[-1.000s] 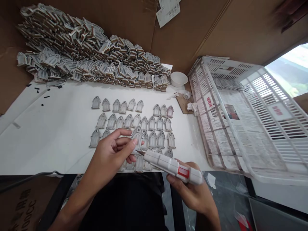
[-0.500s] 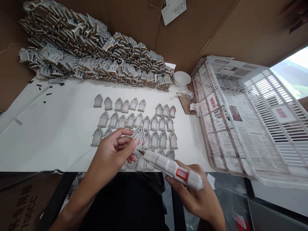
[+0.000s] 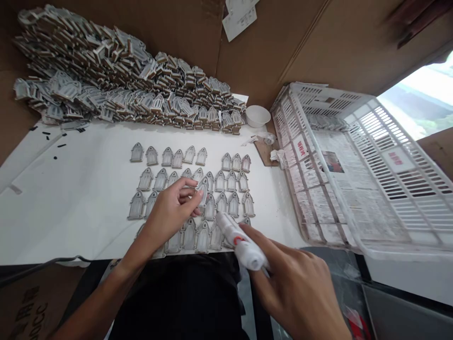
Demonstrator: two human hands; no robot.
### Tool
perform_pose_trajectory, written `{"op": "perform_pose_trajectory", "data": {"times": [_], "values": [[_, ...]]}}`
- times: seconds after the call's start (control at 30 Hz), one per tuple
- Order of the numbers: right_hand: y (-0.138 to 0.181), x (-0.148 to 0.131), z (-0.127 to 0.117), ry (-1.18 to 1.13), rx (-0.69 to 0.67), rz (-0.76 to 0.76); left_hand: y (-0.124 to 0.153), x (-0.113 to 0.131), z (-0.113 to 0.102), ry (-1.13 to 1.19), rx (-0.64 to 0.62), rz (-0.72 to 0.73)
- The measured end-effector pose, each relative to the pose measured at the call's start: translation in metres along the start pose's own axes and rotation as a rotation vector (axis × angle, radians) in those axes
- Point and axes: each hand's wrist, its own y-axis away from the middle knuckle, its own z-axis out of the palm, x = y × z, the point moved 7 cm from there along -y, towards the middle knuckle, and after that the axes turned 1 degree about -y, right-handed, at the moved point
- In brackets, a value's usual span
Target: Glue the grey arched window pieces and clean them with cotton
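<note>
Between its thumb and fingers, my left hand point(image 3: 180, 200) pinches a small grey-white arched window-shaped piece point(image 3: 203, 190), held upright over the rows. My right hand point(image 3: 293, 269) is wrapped round a white glue gun point(image 3: 239, 241) with a red patch on its body. The gun points up and left, its nose just below and right of the held piece, apart from it; its tip cannot be made out. Beneath both hands lie several rows of like arched pieces point(image 3: 248, 204) on the white table point(image 3: 88, 189). My left hand hides some of them.
A large heap of arched pieces point(image 3: 116, 89) lines the back of the table against cardboard. Right of it stand a white bowl point(image 3: 257, 116) and crumpled wrap point(image 3: 279, 156). A white plastic crate point(image 3: 297, 189) lined with newspaper is at the right. A cable point(image 3: 46, 262) runs along the front left edge.
My right hand has drawn the glue gun's tip away from the held piece and turned the gun more end-on. My left hand still pinches the piece. The camera view has shifted slightly right.
</note>
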Motion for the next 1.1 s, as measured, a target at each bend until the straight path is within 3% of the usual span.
{"op": "perform_pose_trajectory", "data": {"times": [0.13, 0.23, 0.37, 0.5, 0.63, 0.73, 0.9, 1.1], "values": [[0.003, 0.057, 0.002, -0.154, 0.173, 0.250, -0.056, 0.014, -0.002, -0.192, -0.008, 0.085], [0.001, 0.114, 0.023, -0.297, 0.317, 0.486, -0.106, 0.027, 0.006, -0.312, -0.005, 0.106], [-0.006, 0.160, 0.054, -0.617, 0.419, 0.588, -0.154, 0.039, 0.026, -0.518, -0.024, 0.122], [-0.008, 0.171, 0.065, -0.789, 0.458, 0.576, -0.164, 0.046, 0.037, -0.766, -0.021, 0.152], [-0.007, 0.172, 0.068, -0.878, 0.472, 0.584, -0.152, 0.059, 0.044, -0.993, 0.040, 0.216], [-0.007, 0.171, 0.068, -0.917, 0.480, 0.593, -0.144, 0.068, 0.062, -1.097, 0.001, 0.266], [-0.005, 0.167, 0.067, -0.996, 0.538, 0.631, -0.146, 0.070, 0.087, -1.161, -0.047, 0.295], [-0.006, 0.169, 0.067, -0.931, 0.530, 0.627, -0.164, 0.067, 0.091, -1.089, -0.076, 0.260]]}}
